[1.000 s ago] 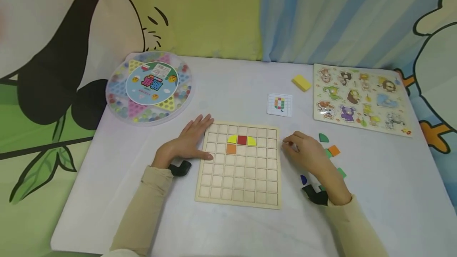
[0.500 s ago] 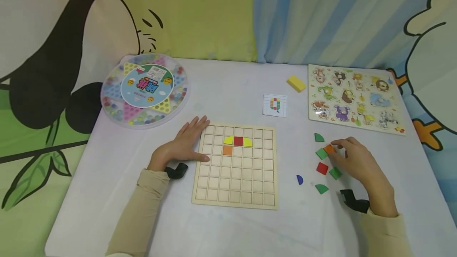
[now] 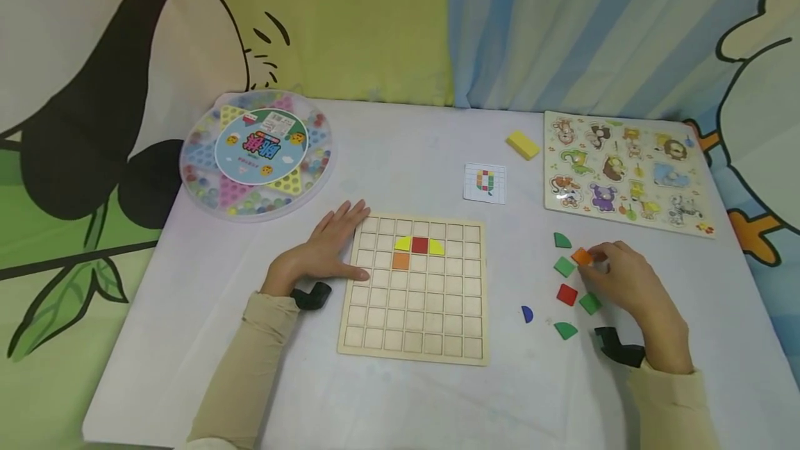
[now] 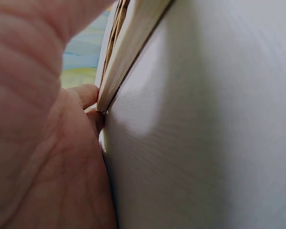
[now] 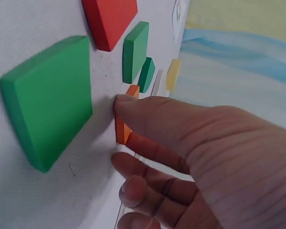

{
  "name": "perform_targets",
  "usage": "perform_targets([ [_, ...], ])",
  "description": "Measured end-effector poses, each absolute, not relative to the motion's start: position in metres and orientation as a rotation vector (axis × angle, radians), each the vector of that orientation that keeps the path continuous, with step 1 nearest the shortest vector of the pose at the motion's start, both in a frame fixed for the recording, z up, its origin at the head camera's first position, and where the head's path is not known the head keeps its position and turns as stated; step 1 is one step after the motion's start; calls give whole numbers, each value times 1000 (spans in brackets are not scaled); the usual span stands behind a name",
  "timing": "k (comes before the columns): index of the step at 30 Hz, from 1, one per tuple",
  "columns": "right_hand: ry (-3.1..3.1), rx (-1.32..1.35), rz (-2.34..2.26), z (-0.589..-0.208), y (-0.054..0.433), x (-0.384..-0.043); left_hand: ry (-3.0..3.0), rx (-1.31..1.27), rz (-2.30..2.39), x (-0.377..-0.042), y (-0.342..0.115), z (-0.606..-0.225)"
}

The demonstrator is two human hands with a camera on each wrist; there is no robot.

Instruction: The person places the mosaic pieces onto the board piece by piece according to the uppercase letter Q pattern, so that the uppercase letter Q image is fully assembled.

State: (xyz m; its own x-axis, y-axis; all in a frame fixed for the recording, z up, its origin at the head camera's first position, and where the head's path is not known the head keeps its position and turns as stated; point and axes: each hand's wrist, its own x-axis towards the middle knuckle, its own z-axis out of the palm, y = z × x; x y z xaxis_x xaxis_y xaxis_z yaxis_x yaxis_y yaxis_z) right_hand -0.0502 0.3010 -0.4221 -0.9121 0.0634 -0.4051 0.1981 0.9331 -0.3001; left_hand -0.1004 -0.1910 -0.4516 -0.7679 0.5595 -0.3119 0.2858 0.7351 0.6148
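Note:
My left hand (image 3: 325, 248) rests with spread fingers at the left edge of a wooden grid board (image 3: 409, 318), its thumb lying over the rim. In the left wrist view the fingertips touch the edge of the board (image 4: 126, 52). On the grid sit a red square tile (image 3: 420, 246) between two yellow quarter-round tiles (image 3: 403, 244), and an orange square tile (image 3: 401, 260) below the left one. Right of the board, my right hand (image 3: 628, 283) pinches another orange square tile (image 5: 123, 124) between thumb and index finger, close over the table; its other fingers are loosely bent.
Near my right hand lie green square tiles (image 3: 564, 267), a red tile (image 3: 567, 294), green quarter-rounds (image 3: 565, 330) and a blue half-round (image 3: 528, 314). Behind are a pattern card (image 3: 485, 183), a yellow block (image 3: 522, 145), an animal puzzle (image 3: 631, 172) and a round marble game (image 3: 259, 155).
My right hand has moved right from beside the board to the loose tiles and taken hold of the orange tile, now slightly apart from the green one. The left hand stays put.

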Motion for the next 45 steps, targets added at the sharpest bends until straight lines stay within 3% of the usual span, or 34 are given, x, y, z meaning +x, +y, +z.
perform_targets([
  [13, 2733, 177, -464, -416, 300, -49, 2445, 639, 756, -100, -192, -453],
  [21, 2757, -3, -489, -403, 270, -52, 2443, 638, 753, -101, -191, -452],
  [28, 2766, -188, -546, -396, 223, -53, 2445, 655, 759, -103, -191, -452],
  [45, 2730, -918, -537, -421, 80, -41, 2442, 641, 724, -103, -190, -451],
])
